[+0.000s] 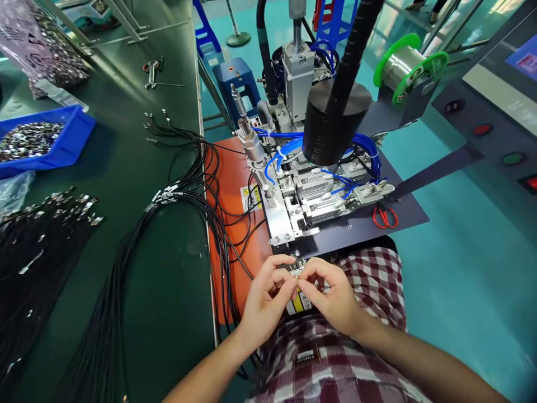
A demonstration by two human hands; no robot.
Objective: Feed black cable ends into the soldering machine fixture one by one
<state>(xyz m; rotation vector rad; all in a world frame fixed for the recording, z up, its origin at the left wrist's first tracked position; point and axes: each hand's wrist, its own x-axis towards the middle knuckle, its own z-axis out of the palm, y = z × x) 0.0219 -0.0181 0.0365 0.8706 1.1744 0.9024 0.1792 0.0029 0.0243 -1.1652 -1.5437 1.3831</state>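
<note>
My left hand [266, 299] and my right hand [331, 296] meet just below the front of a small machine [302, 190]. Both pinch a small silver metal connector [296, 272] between thumb and fingertips. A thin black cable seems to run from it, but my fingers hide its end. The hands hover over my checked shirt, close to the machine's metal fixture plate [282, 224].
A bundle of black cables [184, 207] with metal ends lies on the green bench [138, 168] to my left. A blue bin [44, 140] of metal parts stands far left. Red scissors [385, 217] lie on the machine's black base. A green solder-wire spool [409, 64] hangs above.
</note>
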